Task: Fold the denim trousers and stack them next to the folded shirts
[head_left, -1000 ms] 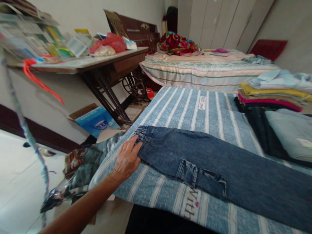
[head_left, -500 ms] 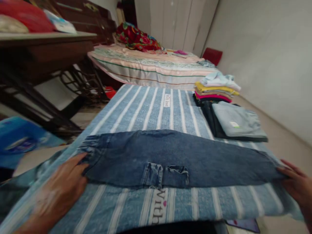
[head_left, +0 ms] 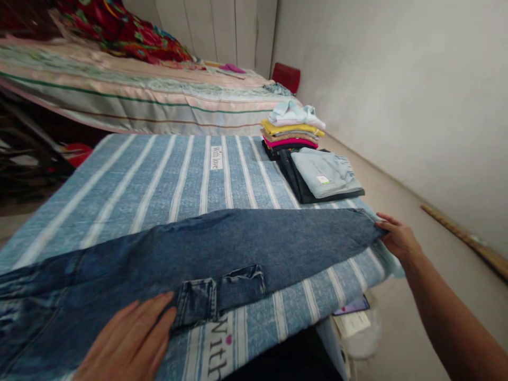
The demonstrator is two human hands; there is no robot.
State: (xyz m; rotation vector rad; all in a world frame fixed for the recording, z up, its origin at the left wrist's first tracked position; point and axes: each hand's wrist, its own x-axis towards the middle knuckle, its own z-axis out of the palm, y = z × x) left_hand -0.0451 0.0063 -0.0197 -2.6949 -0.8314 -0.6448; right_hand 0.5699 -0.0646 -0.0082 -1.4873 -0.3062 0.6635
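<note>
A pair of dark blue jeans point(head_left: 222, 248) lies folded lengthwise across a blue and white striped sheet point(head_left: 159, 174). My left hand point(head_left: 127, 344) lies flat on the jeans near their flap pockets point(head_left: 220, 288), fingers stretched out. At the far right my right hand point(head_left: 397, 238) pinches the leg end of the jeans at the sheet's edge.
A stack of folded clothes point(head_left: 293, 135) and a folded pale blue garment point(head_left: 325, 172) sit at the sheet's far right. Behind is a bed point(head_left: 138, 100) with a red floral cloth point(head_left: 119, 26). A grey wall and bare floor lie right. A phone point(head_left: 351, 306) sticks out under the sheet.
The view has swung right. My left hand slid from the waistband end to beside the flap pockets. My right hand came into view and took hold of the leg end.
</note>
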